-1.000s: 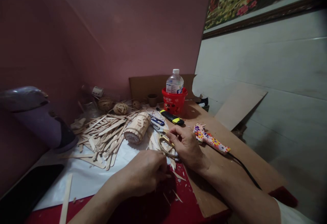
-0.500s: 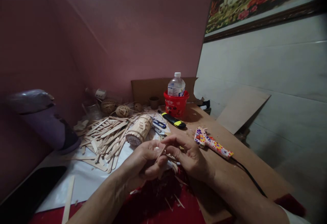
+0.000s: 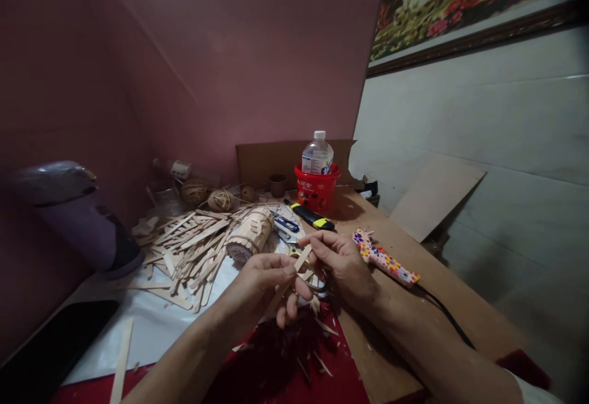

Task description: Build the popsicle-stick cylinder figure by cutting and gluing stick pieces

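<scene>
Wooden stick (image 3: 302,259) — one, flat and pale, held aslant between both hands above the near part of the tabletop (image 3: 343,379); its lower end runs into the left palm.

Left hand (image 3: 264,287): thumb and forefinger pinching the stick; remaining fingers loosely curled beneath it, somewhat apart.

Right hand (image 3: 347,269): thumb and forefinger pinching the stick's upper end; the other fingers bent, partly hidden.

Scissors (image 3: 292,247): one pair, gold-coloured handles, lying beyond and below the hands, partly covered by them.

Cylinder (image 3: 249,235): one, clad in wooden slats, on its side just beyond the left hand.

Stick pile (image 3: 202,244): many pieces, heaped left of the cylinder on a white sheet (image 3: 147,330).

Single stick (image 3: 121,361): near the left forearm, apart from the pile.

Cutting tools: one blue-handled clipper (image 3: 286,224), beside the cylinder; one black-and-yellow utility knife (image 3: 313,217), behind it.

Glue gun (image 3: 385,260): flower-patterned, black cord, on a brown board (image 3: 363,355) right of the right hand.

Red bucket (image 3: 316,189): upright behind the knife, a plastic bottle (image 3: 317,155) standing in it.

Twine ball (image 3: 221,200): behind the pile. Shavings (image 3: 323,364): scattered on the red surface below the hands.
</scene>
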`<state>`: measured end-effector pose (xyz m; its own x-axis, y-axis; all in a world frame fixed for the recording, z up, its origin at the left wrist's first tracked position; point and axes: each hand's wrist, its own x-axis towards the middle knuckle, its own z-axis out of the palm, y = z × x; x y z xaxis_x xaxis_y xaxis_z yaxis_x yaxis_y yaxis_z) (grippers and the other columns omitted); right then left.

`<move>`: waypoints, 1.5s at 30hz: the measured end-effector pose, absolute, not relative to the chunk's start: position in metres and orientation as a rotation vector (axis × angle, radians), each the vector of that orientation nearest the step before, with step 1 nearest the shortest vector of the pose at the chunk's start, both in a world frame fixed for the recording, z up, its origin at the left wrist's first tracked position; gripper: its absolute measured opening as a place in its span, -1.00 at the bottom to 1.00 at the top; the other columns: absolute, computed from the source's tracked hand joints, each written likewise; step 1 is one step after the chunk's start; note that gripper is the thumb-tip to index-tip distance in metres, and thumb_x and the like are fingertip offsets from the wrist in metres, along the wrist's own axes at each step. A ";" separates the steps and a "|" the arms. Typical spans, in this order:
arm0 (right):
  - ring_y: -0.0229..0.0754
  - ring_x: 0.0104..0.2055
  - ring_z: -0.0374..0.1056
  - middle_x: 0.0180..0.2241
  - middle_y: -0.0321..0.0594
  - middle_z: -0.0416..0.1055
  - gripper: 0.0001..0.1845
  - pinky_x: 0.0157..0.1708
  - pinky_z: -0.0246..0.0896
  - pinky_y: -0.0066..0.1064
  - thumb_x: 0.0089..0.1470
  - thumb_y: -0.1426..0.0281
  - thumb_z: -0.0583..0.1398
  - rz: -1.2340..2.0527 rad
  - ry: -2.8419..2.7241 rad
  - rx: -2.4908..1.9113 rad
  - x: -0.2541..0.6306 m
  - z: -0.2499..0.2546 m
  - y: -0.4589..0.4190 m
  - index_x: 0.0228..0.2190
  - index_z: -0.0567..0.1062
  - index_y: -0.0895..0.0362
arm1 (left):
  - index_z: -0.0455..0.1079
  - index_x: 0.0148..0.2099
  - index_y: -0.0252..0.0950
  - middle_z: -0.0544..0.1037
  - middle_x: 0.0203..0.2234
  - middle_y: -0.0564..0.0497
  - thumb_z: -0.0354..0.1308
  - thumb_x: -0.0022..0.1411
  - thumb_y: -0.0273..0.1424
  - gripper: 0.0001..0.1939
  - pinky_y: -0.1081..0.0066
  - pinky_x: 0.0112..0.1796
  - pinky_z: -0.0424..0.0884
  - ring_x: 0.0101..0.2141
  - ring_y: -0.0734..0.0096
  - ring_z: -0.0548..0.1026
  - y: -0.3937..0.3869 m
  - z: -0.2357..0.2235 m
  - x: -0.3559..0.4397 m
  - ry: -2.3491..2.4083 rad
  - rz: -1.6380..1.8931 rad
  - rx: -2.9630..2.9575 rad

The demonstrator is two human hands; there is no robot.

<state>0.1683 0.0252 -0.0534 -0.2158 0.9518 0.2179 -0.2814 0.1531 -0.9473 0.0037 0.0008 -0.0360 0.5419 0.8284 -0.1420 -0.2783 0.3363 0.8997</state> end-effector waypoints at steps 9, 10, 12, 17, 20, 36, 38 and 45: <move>-0.42 -0.70 -0.02 -0.72 -0.48 0.18 -0.69 -0.73 -0.17 -0.55 -0.08 0.18 0.31 1.294 -1.280 -0.838 0.166 -0.053 0.026 -0.51 0.38 0.14 | 0.39 -0.34 -0.46 0.59 -0.52 -0.15 0.01 0.26 -0.45 -0.80 0.58 -0.70 0.37 -0.67 0.47 0.49 0.001 -0.034 0.007 0.769 0.874 0.934; -0.42 -0.71 -0.02 -0.72 -0.48 0.19 -0.69 -0.74 -0.17 -0.55 -0.08 0.19 0.31 1.288 -1.273 -0.840 0.166 -0.053 0.027 -0.52 0.38 0.14 | 0.39 -0.32 -0.46 0.59 -0.50 -0.16 0.00 0.26 -0.47 -0.81 0.56 -0.68 0.39 -0.64 0.44 0.51 0.001 -0.034 0.007 0.774 0.881 0.906; -0.42 -0.71 -0.02 -0.73 -0.48 0.20 -0.70 -0.74 -0.16 -0.56 -0.08 0.20 0.30 1.273 -1.259 -0.859 0.167 -0.053 0.028 -0.51 0.38 0.15 | 0.37 -0.30 -0.45 0.60 -0.47 -0.19 -0.02 0.26 -0.49 -0.83 0.53 -0.66 0.42 -0.62 0.40 0.53 0.002 -0.035 0.006 0.775 0.883 0.870; -0.44 -0.73 -0.04 -0.74 -0.48 0.18 -0.67 -0.75 -0.17 -0.58 -0.01 0.15 0.25 1.249 -1.249 -0.903 0.168 -0.054 0.030 -0.53 0.37 0.16 | 0.35 -0.34 -0.44 0.59 -0.43 -0.19 0.05 0.24 -0.47 -0.86 0.54 -0.63 0.43 -0.58 0.42 0.54 0.001 -0.037 0.005 0.749 0.863 0.890; -0.45 -0.74 -0.03 -0.73 -0.48 0.20 -0.65 -0.76 -0.16 -0.59 0.01 0.12 0.24 1.249 -1.244 -0.904 0.168 -0.055 0.031 -0.52 0.37 0.16 | 0.37 -0.31 -0.45 0.59 -0.41 -0.16 0.11 0.19 -0.49 -0.91 0.56 -0.60 0.44 -0.56 0.44 0.54 0.000 -0.037 0.005 0.729 0.855 0.912; -0.46 -0.75 0.01 -0.70 -0.47 0.24 -0.63 -0.77 -0.14 -0.61 -0.05 0.10 0.28 1.258 -1.216 -0.828 0.167 -0.054 0.030 -0.43 0.42 0.17 | 0.41 -0.40 -0.47 0.52 -0.62 -0.08 0.06 0.24 -0.43 -0.77 0.61 -0.68 0.32 -0.74 0.58 0.40 0.000 -0.040 0.004 0.585 0.788 0.946; -0.45 -0.73 0.04 -0.68 -0.45 0.27 -0.62 -0.75 -0.09 -0.60 -0.06 0.10 0.28 1.279 -1.224 -0.815 0.167 -0.053 0.029 -0.37 0.43 0.17 | 0.38 -0.43 -0.44 0.51 -0.64 -0.04 0.14 0.18 -0.43 -0.82 0.60 -0.69 0.32 -0.75 0.59 0.39 0.000 -0.042 0.005 0.616 0.828 0.958; -0.46 -0.73 -0.04 -0.72 -0.49 0.19 -0.67 -0.74 -0.18 -0.59 -0.02 0.16 0.28 1.335 -1.267 -0.775 0.167 -0.052 0.027 -0.50 0.35 0.15 | 0.38 -0.34 -0.40 0.58 -0.54 -0.11 0.22 0.12 -0.40 -0.86 0.50 -0.65 0.40 -0.65 0.42 0.50 0.001 -0.045 0.009 0.738 0.928 0.984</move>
